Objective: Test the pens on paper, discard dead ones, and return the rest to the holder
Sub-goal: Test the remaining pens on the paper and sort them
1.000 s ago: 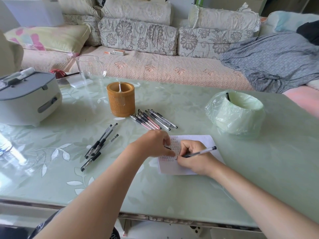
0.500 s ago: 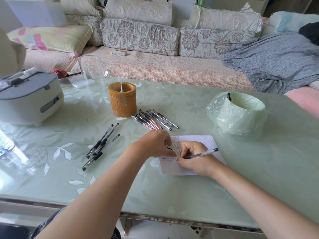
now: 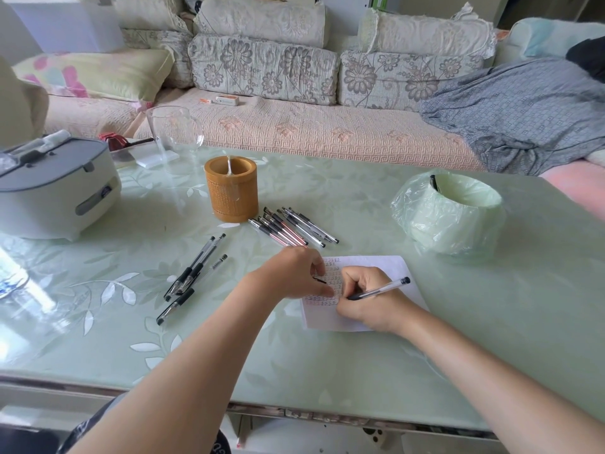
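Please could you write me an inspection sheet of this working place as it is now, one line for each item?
Surface: pale green leaf-patterned glass table, glossy.
Job's things: white scribbled paper sheet; brown cylindrical bamboo holder; one row of pens beside it; black-grip pens further left; green-bagged bin with one dark pen inside.
Clutter: white-grey appliance; clear glass jug.
Grippers: right hand grips clear pen, tip on paper; left hand on paper, pinching a small dark piece.
Cables: nothing seen.
Surroundings: floral-cushioned sofa, grey blanket.
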### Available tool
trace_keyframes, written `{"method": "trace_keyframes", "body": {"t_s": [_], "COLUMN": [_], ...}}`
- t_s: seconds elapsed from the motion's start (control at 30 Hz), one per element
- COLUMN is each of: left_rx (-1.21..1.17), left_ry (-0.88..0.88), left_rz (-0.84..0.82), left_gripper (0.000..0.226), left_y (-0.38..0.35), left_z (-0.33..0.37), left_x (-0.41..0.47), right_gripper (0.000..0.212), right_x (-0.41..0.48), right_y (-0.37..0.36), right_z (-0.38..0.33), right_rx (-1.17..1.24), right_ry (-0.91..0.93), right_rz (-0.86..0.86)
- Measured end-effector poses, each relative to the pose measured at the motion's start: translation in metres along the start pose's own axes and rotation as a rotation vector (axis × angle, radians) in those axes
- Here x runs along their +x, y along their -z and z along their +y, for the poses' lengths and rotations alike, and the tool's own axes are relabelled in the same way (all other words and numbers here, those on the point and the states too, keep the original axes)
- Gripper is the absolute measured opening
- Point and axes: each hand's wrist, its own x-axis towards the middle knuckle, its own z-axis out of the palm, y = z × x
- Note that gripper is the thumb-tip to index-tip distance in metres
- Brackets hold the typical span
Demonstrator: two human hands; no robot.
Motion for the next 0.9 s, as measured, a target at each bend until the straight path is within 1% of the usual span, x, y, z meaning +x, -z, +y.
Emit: {"method": "trace_keyframes", "body": {"t_s": [0.1,0.2,0.27,0.43,0.47,0.53,0.6,0.7,0.8,0.83,0.87,0.9], "left_rx": [0.007,0.023,0.02,0.075,0.096,0.123,0.116,0.087,0.094,0.091,0.084,0.075], "left_ry": [0.002,0.004,-0.002,-0.001,-0.002,0.002,0.017,0.031,0.031,0.03,0.027,0.027], "left_rz": [-0.003,-0.019,-0.035,-0.06,-0.055,-0.039,-0.027,-0.001,0.029,0.038,0.048,0.059], "left_gripper": [0.044,0.043,0.039,0.026,0.022,0.016,0.013,0.009,0.014,0.015,0.015,0.016], "left_y": [0.001,0.003,0.006,0.017,0.019,0.02,0.02,0.021,0.024,0.025,0.025,0.026], "left_z": [0.0,0.001,0.002,-0.004,-0.005,-0.008,-0.007,-0.005,-0.003,-0.004,-0.004,-0.005], "left_x": [-0.001,-0.002,-0.004,-0.009,-0.01,-0.012,-0.013,-0.015,-0.015,-0.014,-0.014,-0.013], "right_gripper": [0.022,0.03,0.027,0.016,0.019,0.03,0.036,0.034,0.038,0.038,0.036,0.033], "right_x": [0.001,0.002,0.003,0.005,0.005,0.006,0.007,0.01,0.013,0.014,0.015,0.016], "right_y": [0.0,0.005,0.007,0.008,0.009,0.012,0.013,0.016,0.02,0.022,0.023,0.024], "right_z": [-0.001,-0.001,-0.001,-0.009,-0.01,-0.011,-0.014,-0.023,-0.028,-0.029,-0.029,-0.03], "right_rx": [0.061,0.212,0.286,0.384,0.368,0.357,0.408,0.601,0.811,0.824,0.785,0.683], "right_ry": [0.016,-0.049,-0.089,-0.096,-0.097,-0.082,-0.066,-0.109,-0.129,-0.125,-0.119,-0.104], "right_rz": [0.053,0.124,0.143,0.142,0.146,0.118,0.072,0.059,0.047,0.049,0.065,0.098]}}
